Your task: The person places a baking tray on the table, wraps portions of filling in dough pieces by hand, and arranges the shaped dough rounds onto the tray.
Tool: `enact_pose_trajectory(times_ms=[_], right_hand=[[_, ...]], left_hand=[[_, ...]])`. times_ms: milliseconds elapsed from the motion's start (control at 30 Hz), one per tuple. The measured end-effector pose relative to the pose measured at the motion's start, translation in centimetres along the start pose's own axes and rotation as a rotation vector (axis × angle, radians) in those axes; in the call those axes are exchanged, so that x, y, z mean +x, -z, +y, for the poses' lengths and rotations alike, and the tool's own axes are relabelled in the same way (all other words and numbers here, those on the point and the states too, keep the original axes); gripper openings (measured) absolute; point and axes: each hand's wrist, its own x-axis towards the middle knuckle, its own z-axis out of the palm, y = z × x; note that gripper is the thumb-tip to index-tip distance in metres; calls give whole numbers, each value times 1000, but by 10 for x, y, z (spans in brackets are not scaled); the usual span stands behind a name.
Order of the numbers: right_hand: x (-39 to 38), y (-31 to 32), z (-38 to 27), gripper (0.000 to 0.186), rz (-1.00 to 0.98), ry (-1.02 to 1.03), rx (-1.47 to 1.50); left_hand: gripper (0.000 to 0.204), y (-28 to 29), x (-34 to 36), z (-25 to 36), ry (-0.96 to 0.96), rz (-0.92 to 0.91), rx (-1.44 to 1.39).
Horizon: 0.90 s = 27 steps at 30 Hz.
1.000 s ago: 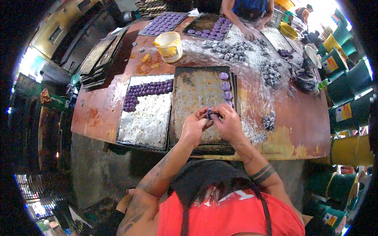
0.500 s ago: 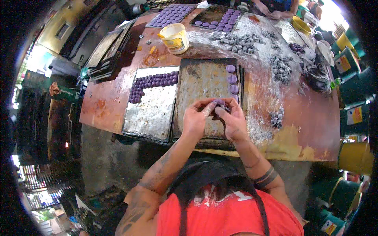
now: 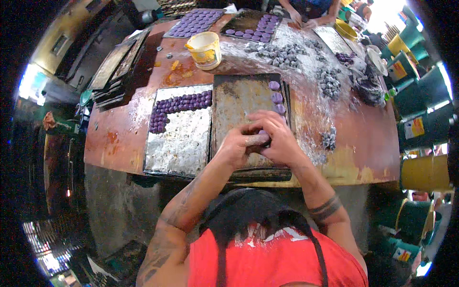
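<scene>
Above the near part of a worn baking tray (image 3: 239,103), my two hands close together around a piece of purple dough (image 3: 263,135). My left hand (image 3: 235,146) has its thumb against the dough, while my right hand (image 3: 280,141) cups it from the other side with fingers bent over. Most of the dough is hidden by the fingers. Along that tray's right edge lies a row of flattened purple dough rounds (image 3: 277,97). Beside it on the left, a pale floured tray (image 3: 177,146) carries rows of small dark purple balls (image 3: 184,104).
A white and yellow bucket (image 3: 205,51) stands beyond the trays. Farther back are two trays of purple rounds (image 3: 193,24). Floured dark lumps (image 3: 282,55) lie scattered to the right. Stacked trays (image 3: 117,67) sit at the left edge. Another person's hands (image 3: 306,23) work at the far side.
My hands have turned and closed more around the dough, the right fingers now folding over it. The view has shifted slightly, and another person's hands have come into sight at the far side.
</scene>
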Motion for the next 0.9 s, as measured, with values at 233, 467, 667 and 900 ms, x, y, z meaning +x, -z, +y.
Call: enact_pose_trajectory(times_ms=[233,467,667,900], right_hand=[[-19,-26,16,33,81,-169,187],[-62,-41,30,34,374,-793,838],[-138,-67,76,29,-129,-694,-243],[-182,-91,44,60,-178,-320,-463]], left_hand=[[40,-13,-7,-8,82,-227,-357],[46,1,17,-45,-242,109,594],[66,32,25,-76,-405,67,874],[51,42,11,-83,-164,162,776]])
